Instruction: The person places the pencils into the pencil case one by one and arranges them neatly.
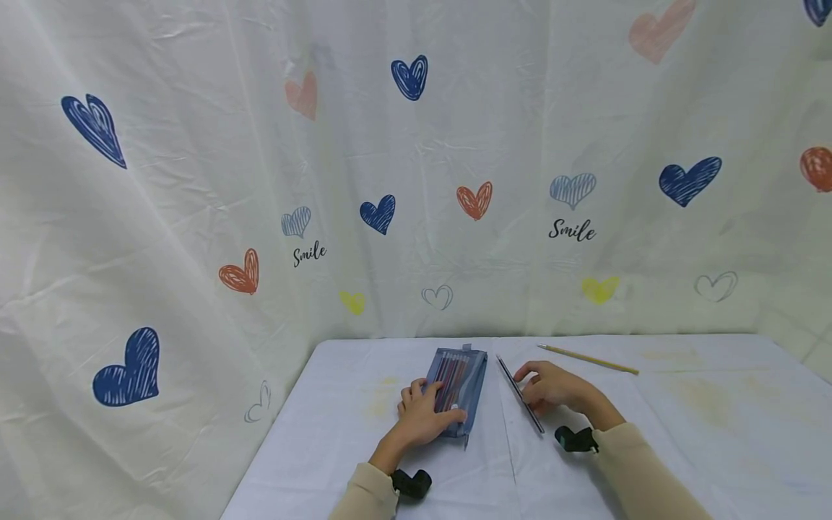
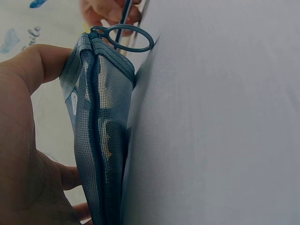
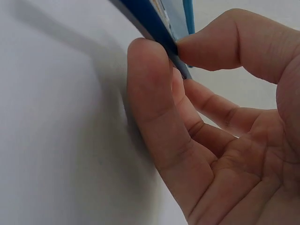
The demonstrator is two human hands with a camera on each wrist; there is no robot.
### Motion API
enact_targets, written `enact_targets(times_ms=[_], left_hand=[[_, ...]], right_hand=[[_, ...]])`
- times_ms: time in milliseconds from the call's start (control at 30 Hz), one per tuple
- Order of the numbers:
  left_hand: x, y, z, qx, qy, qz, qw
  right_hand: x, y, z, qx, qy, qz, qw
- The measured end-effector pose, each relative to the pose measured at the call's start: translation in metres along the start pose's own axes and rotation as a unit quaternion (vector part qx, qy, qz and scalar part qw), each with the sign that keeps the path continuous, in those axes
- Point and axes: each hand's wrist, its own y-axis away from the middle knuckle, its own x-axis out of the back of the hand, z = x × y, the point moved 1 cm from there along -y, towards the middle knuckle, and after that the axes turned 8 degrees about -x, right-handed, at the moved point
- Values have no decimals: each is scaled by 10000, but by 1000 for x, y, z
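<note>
A blue mesh pencil case, with several pencils showing through its top, lies on the table. My left hand rests on its near end, fingers spread over the left side and thumb near the right corner. In the left wrist view, the case's zipped end and its pull ring show close up. To the right of the case, my right hand pinches a dark blue pencil between thumb and index finger. The right wrist view shows this pinch on the pencil up close.
A yellow pencil lies at the back of the white-covered table, beyond my right hand. Behind the table hangs a white curtain printed with hearts. Each wrist wears a black strapped device.
</note>
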Motion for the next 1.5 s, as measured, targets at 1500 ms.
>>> enact_targets(times_ms=[1500], left_hand=[[-2, -1, 0, 18, 66, 148, 9999]], right_hand=[[-70, -15, -39, -473, -1296, 628, 9885]])
